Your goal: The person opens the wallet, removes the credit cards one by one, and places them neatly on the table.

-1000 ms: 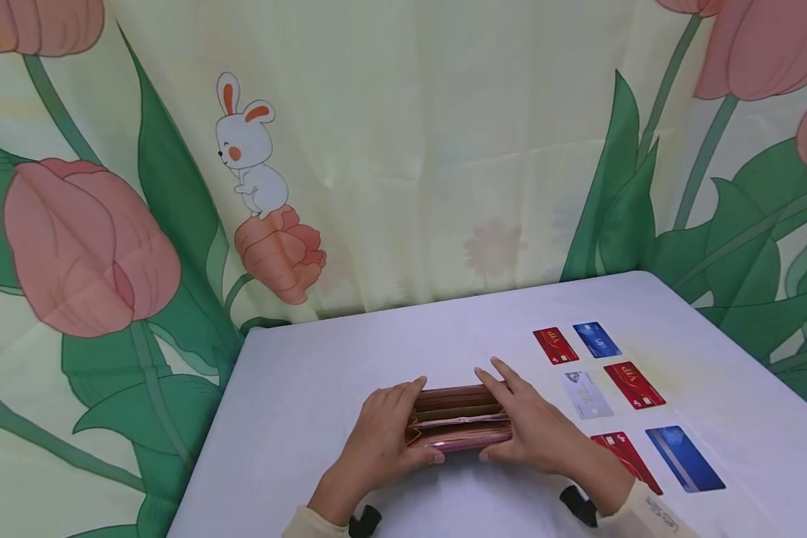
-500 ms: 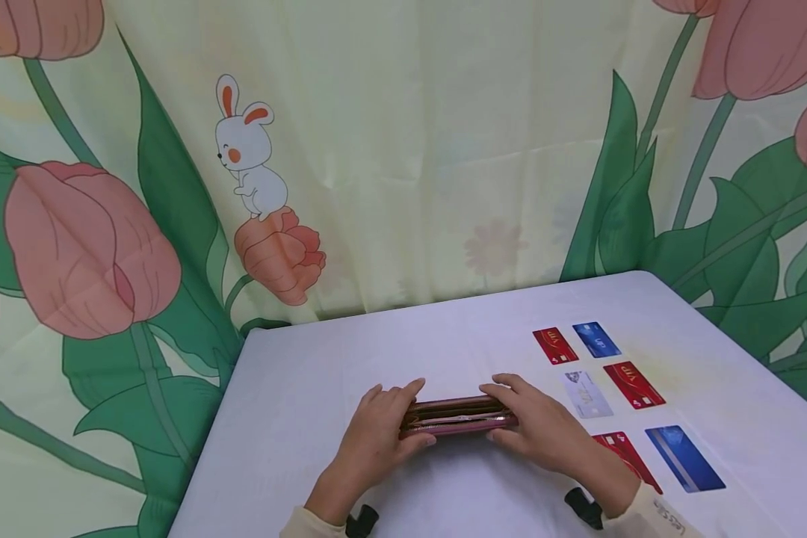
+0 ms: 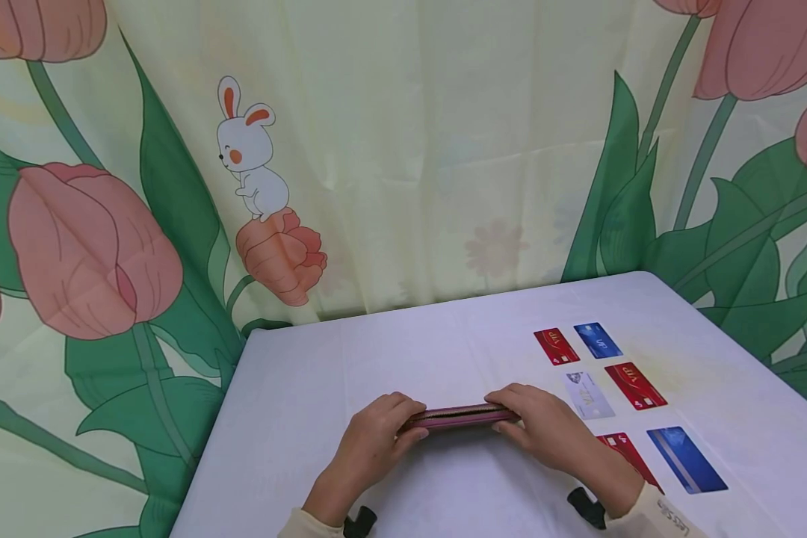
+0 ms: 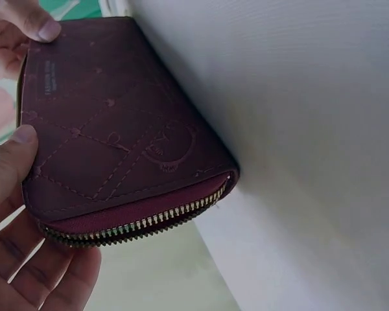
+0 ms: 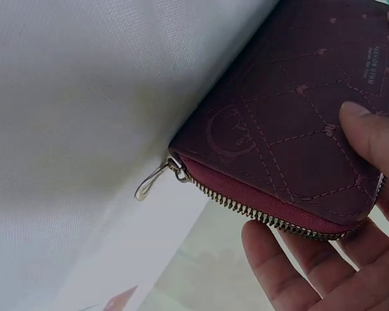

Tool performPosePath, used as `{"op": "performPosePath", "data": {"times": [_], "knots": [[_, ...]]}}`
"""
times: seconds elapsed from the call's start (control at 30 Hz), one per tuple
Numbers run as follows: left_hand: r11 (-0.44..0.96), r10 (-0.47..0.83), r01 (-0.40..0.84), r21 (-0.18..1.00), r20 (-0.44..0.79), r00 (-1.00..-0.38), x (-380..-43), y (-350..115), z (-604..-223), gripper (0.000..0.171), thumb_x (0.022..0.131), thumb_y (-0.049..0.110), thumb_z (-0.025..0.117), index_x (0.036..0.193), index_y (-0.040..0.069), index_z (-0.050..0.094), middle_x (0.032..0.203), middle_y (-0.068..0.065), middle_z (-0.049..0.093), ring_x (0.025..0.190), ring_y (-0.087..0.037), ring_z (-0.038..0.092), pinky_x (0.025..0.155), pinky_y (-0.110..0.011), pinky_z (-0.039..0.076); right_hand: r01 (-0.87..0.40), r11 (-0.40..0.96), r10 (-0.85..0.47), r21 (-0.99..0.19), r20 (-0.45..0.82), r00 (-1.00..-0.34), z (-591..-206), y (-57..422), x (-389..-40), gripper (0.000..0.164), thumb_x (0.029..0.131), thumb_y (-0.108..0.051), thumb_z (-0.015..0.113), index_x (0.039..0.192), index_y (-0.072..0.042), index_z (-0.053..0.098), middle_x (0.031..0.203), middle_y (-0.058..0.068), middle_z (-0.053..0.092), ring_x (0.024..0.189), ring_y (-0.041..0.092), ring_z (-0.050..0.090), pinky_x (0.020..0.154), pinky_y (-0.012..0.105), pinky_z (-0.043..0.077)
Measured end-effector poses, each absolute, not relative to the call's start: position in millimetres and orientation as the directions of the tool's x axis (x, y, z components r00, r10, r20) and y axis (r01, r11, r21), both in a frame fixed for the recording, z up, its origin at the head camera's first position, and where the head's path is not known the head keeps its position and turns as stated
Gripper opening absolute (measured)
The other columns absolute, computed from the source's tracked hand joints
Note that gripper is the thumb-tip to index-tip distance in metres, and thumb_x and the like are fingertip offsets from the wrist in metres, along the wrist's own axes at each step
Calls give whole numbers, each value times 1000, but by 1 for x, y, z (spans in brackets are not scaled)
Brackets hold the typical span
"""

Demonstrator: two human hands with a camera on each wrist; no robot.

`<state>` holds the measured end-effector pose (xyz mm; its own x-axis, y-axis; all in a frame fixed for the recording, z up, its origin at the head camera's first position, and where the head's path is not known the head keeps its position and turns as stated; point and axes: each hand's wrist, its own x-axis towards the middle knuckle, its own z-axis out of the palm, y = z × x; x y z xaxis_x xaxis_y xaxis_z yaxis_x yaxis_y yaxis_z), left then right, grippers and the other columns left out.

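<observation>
A dark pink zip wallet [image 3: 459, 416] stands on edge on the white table, its zipper side up and its two halves close together. The left hand [image 3: 375, 435] holds its left end, thumb on the near face and fingers on the far side. At the opposite end the right hand [image 3: 545, 426] pinches it the same way. Quilted stitching covers the wallet [image 4: 117, 116] in the left wrist view, where the metal zipper teeth [image 4: 149, 220] run unfastened round the corner. A metal zipper pull [image 5: 152, 181] hangs at the bottom corner in the right wrist view.
Several cards lie on the right of the table [image 3: 309, 373]: red ones such as the VIP card [image 3: 635, 385], a blue card [image 3: 597, 340], a white card [image 3: 589, 395] and a striped blue card [image 3: 687, 459]. The right forearm partly covers another red card [image 3: 628, 454]. A printed curtain [image 3: 430, 149] hangs behind.
The wallet's wide-open compartments have been pressed together, so its top is now a narrow slit. Both hands have closed in on its two ends, fingers bending down over the far side.
</observation>
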<state>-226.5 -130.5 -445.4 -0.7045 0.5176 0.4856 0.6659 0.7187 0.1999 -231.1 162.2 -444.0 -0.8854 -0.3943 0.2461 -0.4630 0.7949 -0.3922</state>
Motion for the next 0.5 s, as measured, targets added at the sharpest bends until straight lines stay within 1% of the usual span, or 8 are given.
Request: {"op": "performPosePath", "data": {"times": [0.2,0.5], "knots": [[705,532,680,203,483,-696,-227,-133,-445,33,84,18,89,113,17,73,105,9,73,95,-8,67,81,-26,58,-473,790,-397,-390,262,-879,-444,161,-230,40,85,-18,87,123,-20,75,116,-5,75,110,17,70,95,42,59],[680,534,698,225,500,-682,-229,-137,-445,30,87,11,86,114,15,74,107,6,74,97,-10,69,83,-29,59,-495,775,-416,-393,273,-867,-445,163,-231,40,87,-17,86,125,-19,74,117,-5,75,109,17,71,92,41,60]]}}
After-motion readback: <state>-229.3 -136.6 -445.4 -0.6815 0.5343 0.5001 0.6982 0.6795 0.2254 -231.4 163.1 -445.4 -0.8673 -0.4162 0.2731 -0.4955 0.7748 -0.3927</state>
